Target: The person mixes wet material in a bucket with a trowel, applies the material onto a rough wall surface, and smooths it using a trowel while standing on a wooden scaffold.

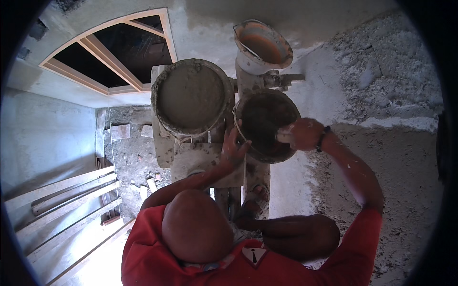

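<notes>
My left hand grips the near rim of a dark, mortar-caked bucket that stands on a narrow platform. My right hand, with a dark band on the wrist, is closed on the pale handle of a tool reaching into that bucket from its right side. The tool's working end is lost in the bucket's dark inside. Just left of it, touching, stands a second bucket filled to the brim with smooth grey mortar.
A white bucket with an orange inside sits behind the dark one. The mortar-spattered platform carries them; my sandalled foot rests on it. A rough plastered wall lies right, an arched wooden window frame upper left, planks lower left.
</notes>
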The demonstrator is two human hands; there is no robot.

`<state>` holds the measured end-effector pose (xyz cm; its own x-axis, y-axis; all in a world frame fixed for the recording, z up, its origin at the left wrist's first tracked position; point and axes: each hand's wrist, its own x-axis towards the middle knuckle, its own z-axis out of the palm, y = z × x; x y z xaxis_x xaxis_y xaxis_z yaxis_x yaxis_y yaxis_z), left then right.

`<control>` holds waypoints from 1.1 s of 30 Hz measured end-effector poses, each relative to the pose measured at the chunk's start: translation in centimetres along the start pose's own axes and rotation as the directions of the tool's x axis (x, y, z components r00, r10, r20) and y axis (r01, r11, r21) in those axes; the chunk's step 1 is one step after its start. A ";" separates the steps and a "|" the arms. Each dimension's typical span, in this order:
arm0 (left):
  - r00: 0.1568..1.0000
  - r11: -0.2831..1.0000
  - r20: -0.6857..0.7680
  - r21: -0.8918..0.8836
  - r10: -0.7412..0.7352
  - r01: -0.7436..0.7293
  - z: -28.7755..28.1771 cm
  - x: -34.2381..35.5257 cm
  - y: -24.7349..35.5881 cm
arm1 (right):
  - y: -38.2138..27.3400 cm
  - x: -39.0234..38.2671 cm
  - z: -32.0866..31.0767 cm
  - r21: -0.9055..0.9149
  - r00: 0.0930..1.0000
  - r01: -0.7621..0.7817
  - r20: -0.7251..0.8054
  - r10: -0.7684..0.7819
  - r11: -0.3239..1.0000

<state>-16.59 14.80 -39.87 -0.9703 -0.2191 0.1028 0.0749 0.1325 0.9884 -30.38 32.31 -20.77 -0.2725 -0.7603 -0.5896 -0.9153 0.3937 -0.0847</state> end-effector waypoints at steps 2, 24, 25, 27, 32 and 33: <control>0.999 0.991 -0.011 0.123 0.051 -0.050 -0.3 -0.3 0.4 | 0.0 0.3 -1.2 0.016 0.961 -0.274 -0.032 0.274 0.962; 0.889 0.628 0.224 -0.640 -0.400 0.444 -0.4 0.6 3.2 | -0.3 0.1 1.1 -0.023 0.919 -0.394 -0.045 0.393 0.919; 0.879 0.618 0.243 -0.635 -0.410 0.464 -0.3 0.7 3.6 | 0.4 0.4 1.7 -0.039 0.886 -0.461 -0.082 0.457 0.887; 0.864 0.625 0.271 -0.604 -0.424 0.495 -0.7 0.8 4.3 | 0.7 1.4 2.8 -0.066 0.887 -0.458 0.026 0.461 0.886; 0.870 0.711 0.228 -0.505 -0.437 0.489 -1.8 0.2 3.1 | -1.4 1.2 3.6 -0.130 0.913 -0.264 0.286 0.291 0.956; 0.871 0.698 0.258 -0.522 -0.419 0.490 -1.7 0.2 3.2 | -1.3 0.4 4.1 -0.129 0.919 -0.211 0.311 0.242 0.969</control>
<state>-16.15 13.56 -36.47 -0.9356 0.0033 -0.3531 -0.3033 -0.5197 0.7987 -28.06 33.63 -24.19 -0.3795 -0.4431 -0.8122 -0.8674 0.4757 0.1458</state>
